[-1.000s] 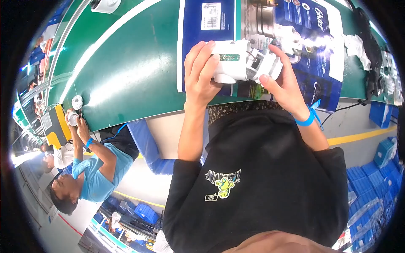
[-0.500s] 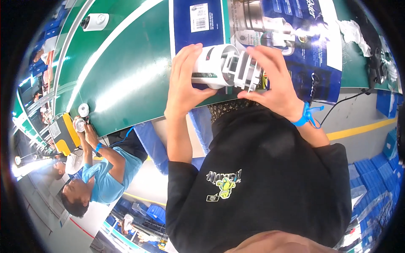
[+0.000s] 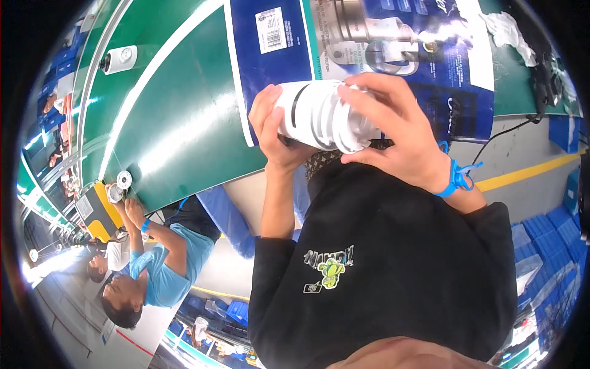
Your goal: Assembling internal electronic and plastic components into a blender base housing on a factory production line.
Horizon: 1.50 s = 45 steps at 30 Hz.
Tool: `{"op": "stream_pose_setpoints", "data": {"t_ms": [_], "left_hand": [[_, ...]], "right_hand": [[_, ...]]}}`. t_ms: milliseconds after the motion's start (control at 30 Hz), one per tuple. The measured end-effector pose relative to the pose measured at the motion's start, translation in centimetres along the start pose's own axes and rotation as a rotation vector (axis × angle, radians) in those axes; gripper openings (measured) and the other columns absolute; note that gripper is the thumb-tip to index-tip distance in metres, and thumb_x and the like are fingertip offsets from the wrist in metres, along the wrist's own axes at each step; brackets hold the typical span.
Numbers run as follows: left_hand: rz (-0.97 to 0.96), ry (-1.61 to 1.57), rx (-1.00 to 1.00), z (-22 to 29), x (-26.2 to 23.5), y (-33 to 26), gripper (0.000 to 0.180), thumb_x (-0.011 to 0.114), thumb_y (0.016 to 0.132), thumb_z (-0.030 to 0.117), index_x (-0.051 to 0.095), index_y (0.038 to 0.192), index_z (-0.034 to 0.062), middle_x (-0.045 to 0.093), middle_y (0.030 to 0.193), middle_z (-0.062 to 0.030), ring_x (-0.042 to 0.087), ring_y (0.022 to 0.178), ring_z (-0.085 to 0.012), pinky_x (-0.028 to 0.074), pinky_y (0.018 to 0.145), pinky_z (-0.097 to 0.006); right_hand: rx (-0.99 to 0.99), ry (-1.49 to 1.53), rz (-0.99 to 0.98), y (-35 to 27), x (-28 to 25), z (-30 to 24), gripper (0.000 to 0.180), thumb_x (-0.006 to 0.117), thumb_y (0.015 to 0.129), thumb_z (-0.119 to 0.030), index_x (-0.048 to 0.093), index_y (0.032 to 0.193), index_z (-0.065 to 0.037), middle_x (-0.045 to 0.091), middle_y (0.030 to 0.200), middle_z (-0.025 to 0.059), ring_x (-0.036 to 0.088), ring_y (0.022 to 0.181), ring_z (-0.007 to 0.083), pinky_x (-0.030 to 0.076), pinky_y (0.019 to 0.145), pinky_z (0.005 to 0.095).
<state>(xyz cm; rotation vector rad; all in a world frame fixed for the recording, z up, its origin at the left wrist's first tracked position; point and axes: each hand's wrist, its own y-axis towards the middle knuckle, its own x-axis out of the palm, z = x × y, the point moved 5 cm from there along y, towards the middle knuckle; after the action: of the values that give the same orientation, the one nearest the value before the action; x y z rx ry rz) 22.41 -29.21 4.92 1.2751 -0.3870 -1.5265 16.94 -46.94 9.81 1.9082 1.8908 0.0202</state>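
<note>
A white plastic cylindrical housing lies sideways between my hands, over the near edge of a printed blue sheet. My left hand is wrapped round its left end. At the other end, my right hand grips a white ridged end piece, thumb below and fingers above. The end piece sits against the housing's open end; whether it is fully seated I cannot tell. A dark slot shows on the housing's upper side.
The blue printed sheet covers part of the green table. Another white cylinder stands at the far left. A co-worker in a light blue shirt handles round parts beside a yellow device. Crumpled white plastic and a black cable lie right.
The white end piece has moved left into the housing's mouth, closing the gap between them. The housing has rolled, and both hands sit slightly lower in view.
</note>
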Motion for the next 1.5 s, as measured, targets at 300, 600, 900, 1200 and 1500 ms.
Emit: {"op": "stream_pose_setpoints", "data": {"t_ms": [300,600,900,1200,1500], "left_hand": [[-0.420,-0.148,-0.163,0.2,-1.0,2.2,0.082,0.086,0.048,0.007,0.049,0.121,0.0041,0.048,0.122,-0.0164,0.052,0.112,-0.0368,0.048,0.090,-0.042],[-0.102,-0.138,-0.073,0.9,-0.5,0.0,0.062,0.078,0.066,0.008,0.046,0.119,0.0039,0.053,0.120,-0.0173,0.053,0.110,-0.0380,0.048,0.091,-0.044],[-0.002,-0.091,-0.112,2.1,-0.1,-0.6,0.062,0.077,0.070,0.013,0.042,0.120,0.0049,0.053,0.119,-0.0171,0.053,0.110,-0.0368,0.046,0.092,-0.044],[-0.056,0.000,-0.216,3.2,0.3,0.3,0.069,0.083,0.061,0.019,0.046,0.118,0.0022,0.055,0.111,-0.0175,0.056,0.098,-0.0344,0.047,0.085,-0.042],[-0.069,-0.486,-0.758,2.9,2.7,0.7,0.104,0.094,0.047,0.027,0.034,0.127,-0.0027,0.047,0.121,-0.0145,0.052,0.110,-0.0230,0.045,0.091,-0.035]], "right_hand": [[-0.381,-0.213,-0.143,-0.8,1.2,-1.3,0.045,0.064,0.073,-0.005,0.057,0.117,-0.007,0.052,0.121,0.0141,0.053,0.112,0.0353,0.048,0.092,0.0407],[-0.206,-0.227,0.191,-3.5,1.7,-1.5,0.056,0.080,0.059,-0.006,0.060,0.112,-0.003,0.060,0.106,0.0142,0.062,0.088,0.0307,0.052,0.075,0.0376],[-0.084,-0.192,0.172,-3.6,1.4,-2.6,0.060,0.081,0.056,-0.011,0.060,0.112,-0.004,0.058,0.109,0.0150,0.059,0.094,0.0323,0.051,0.077,0.0381],[0.001,0.022,0.094,-1.4,-0.2,-1.1,0.074,0.087,0.056,-0.030,0.055,0.117,-0.004,0.049,0.125,0.0181,0.052,0.110,0.0348,0.044,0.092,0.0400],[0.155,0.685,-0.065,0.0,1.5,4.4,0.126,0.092,0.050,-0.034,0.016,0.146,-0.004,0.028,0.145,0.0125,0.029,0.135,0.0239,0.024,0.111,0.0357]]}}
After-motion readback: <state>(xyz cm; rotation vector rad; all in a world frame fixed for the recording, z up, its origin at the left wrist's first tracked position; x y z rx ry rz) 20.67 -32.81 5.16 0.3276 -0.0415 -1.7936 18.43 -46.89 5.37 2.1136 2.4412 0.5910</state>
